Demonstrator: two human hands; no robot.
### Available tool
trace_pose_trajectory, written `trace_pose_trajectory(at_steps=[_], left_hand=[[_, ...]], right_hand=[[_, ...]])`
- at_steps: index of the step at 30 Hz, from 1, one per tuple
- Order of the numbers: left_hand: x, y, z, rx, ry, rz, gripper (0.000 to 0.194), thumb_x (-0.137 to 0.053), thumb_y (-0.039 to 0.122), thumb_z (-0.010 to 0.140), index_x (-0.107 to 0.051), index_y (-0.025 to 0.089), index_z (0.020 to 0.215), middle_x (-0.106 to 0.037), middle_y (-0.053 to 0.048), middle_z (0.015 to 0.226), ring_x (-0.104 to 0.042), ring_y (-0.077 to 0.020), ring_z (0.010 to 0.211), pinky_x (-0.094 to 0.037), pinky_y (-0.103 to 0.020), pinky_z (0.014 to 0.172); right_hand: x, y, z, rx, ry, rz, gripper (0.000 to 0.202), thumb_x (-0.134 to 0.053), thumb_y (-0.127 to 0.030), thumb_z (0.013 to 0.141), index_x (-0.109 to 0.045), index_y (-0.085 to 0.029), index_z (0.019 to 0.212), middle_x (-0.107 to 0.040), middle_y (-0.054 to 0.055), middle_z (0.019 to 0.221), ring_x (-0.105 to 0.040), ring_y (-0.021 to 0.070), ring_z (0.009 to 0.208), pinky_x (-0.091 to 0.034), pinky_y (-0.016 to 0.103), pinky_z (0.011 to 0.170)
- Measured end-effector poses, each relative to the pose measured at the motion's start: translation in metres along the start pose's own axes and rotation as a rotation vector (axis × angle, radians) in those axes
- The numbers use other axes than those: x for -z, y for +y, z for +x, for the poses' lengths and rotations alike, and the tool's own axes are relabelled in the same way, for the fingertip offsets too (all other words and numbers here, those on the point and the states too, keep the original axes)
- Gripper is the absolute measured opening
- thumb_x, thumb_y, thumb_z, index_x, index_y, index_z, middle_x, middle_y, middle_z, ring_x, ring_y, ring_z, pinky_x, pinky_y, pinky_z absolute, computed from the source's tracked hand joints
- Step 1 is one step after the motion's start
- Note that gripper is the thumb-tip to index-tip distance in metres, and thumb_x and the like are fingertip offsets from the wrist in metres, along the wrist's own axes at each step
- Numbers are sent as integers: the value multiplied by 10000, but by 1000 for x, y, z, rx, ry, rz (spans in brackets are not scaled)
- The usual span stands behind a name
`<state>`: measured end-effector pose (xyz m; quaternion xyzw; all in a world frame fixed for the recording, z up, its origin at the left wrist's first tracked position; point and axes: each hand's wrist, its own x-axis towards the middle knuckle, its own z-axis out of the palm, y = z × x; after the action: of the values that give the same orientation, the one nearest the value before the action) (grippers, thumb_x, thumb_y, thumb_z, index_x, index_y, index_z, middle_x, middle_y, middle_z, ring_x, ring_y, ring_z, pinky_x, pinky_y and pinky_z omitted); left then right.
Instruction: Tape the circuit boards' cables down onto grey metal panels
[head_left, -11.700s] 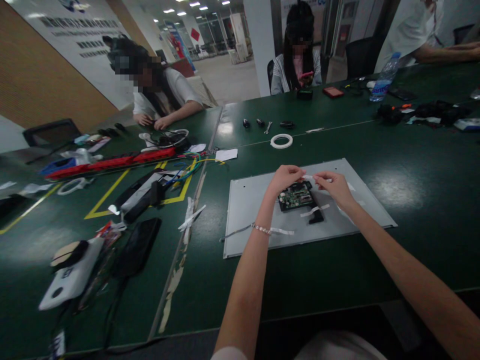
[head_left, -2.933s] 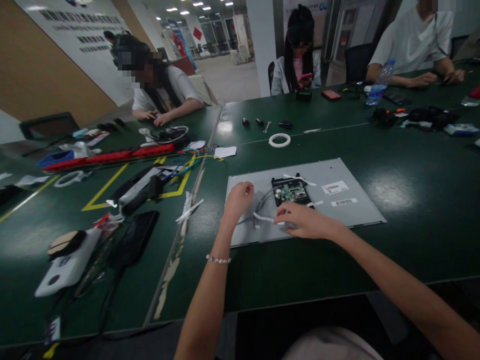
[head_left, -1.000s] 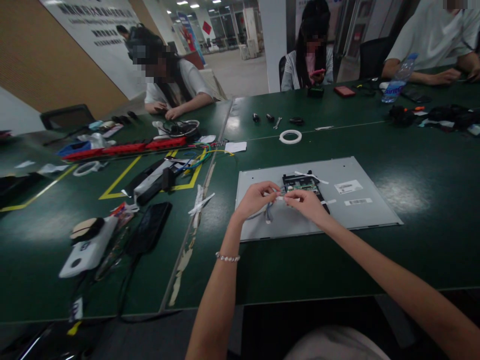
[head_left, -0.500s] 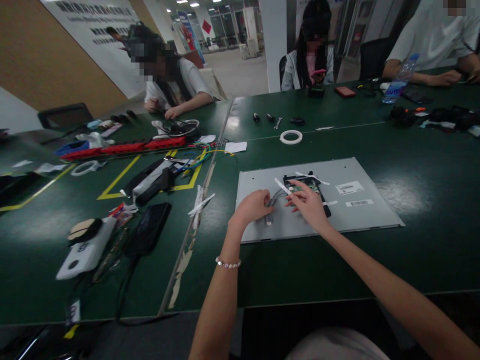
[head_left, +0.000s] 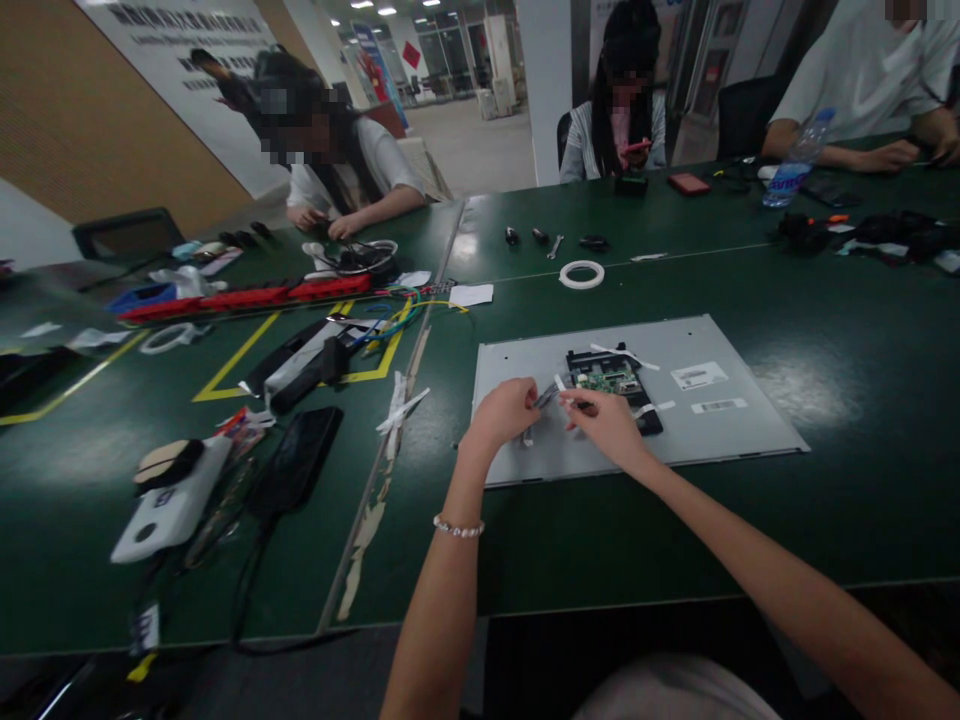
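A flat grey panel [head_left: 735, 420] lies on the green table, with a green circuit board [head_left: 611, 380] in a black frame on top, held by white tape strips. My left hand [head_left: 506, 412], over the panel's left part, is closed around a grey cable [head_left: 550, 394] that runs toward the board. Just right of it, my right hand [head_left: 606, 425] pinches a short strip of white tape [head_left: 559, 384] beside the cable. The far ends of the fingers are partly hidden.
A roll of white tape [head_left: 582, 275] and a small wrench [head_left: 555, 247] lie beyond the panel. To the left are a black phone [head_left: 296, 460], a white power bank-like device [head_left: 176, 500] and a red power strip [head_left: 285, 293]. Other people sit across the table.
My right hand has moved left and lowered the tape strip from above the board to the cable near my left hand. More of the board shows. My left hand has barely moved.
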<state>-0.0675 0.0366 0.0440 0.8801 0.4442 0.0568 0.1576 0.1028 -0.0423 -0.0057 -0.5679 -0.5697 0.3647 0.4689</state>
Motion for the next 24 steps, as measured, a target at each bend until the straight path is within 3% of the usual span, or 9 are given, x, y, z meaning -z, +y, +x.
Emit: trace_pose_trajectory(at_steps=[3,6,9,12,18,24], left_hand=[[-2,-2,0,-14,18,17,164,-533,112,713,-589,178,852,-641,-48,809,-598,-182,764,-412,-258,652],[-4,-5,1,-37,27,15,217,-520,99,716,-591,174,907,-630,-52,838,-592,-178,770,-425,-259,674],[-4,-7,2,-82,25,-12,299,-503,70,711,-587,171,980,-614,-56,903,-588,-163,773,-443,-259,706],[-3,-7,3,-124,12,-27,336,-487,45,710,-581,171,1007,-599,-58,936,-587,-157,783,-455,-264,733],[-3,-10,5,-136,22,-59,377,-474,22,707,-550,176,1042,-586,-58,966,-589,-159,783,-472,-289,756],[-10,-16,5,-163,80,-142,465,-472,27,716,-474,179,1155,-547,-70,1081,-593,-144,787,-484,-307,796]], right_hand=[[4,0,-1,124,2,-187,254,-490,-292,895,-694,-190,1007,-663,51,933,-626,130,670,-513,266,677],[8,-2,-1,288,102,-362,247,-501,-271,900,-709,-203,1015,-613,70,922,-600,153,803,-493,286,758],[12,-4,-1,414,210,-366,250,-496,-251,905,-706,-186,1023,-572,83,1004,-582,150,873,-492,292,810],[18,-6,1,510,235,-329,273,-456,-203,920,-682,-179,1073,-584,70,1100,-577,145,987,-472,297,912],[21,-8,11,548,154,-460,320,-415,-141,920,-659,-152,1126,-613,58,1172,-566,145,1092,-430,304,1010],[0,1,20,476,-4,-692,354,-408,-115,915,-634,-133,1187,-574,81,1252,-556,164,1132,-435,323,1007]])
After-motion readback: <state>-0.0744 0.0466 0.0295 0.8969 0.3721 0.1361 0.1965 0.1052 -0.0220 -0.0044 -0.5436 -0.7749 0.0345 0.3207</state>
